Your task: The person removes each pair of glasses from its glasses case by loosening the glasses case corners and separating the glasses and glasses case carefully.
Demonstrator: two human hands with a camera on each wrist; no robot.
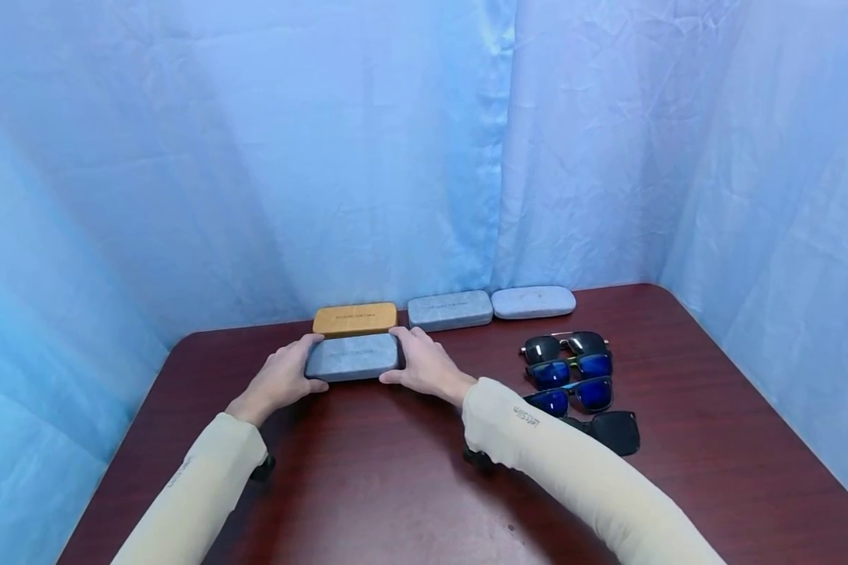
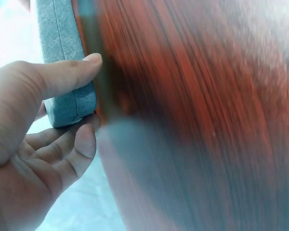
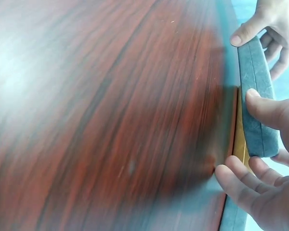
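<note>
A closed grey glasses case (image 1: 352,357) lies on the dark red wooden table (image 1: 396,486), held at both ends. My left hand (image 1: 283,379) grips its left end, the thumb on the near side (image 2: 67,103). My right hand (image 1: 424,365) grips the right end of the same case (image 3: 257,96), with the thumb across its front edge. Just behind it lies a tan case (image 1: 355,318), whose edge (image 3: 239,144) also shows in the right wrist view.
Two more grey cases (image 1: 449,309) (image 1: 533,301) lie in a row at the table's far edge. To the right lie several sunglasses (image 1: 572,369), some with blue lenses, one dark pair (image 1: 611,430) nearest. Blue curtains enclose the table.
</note>
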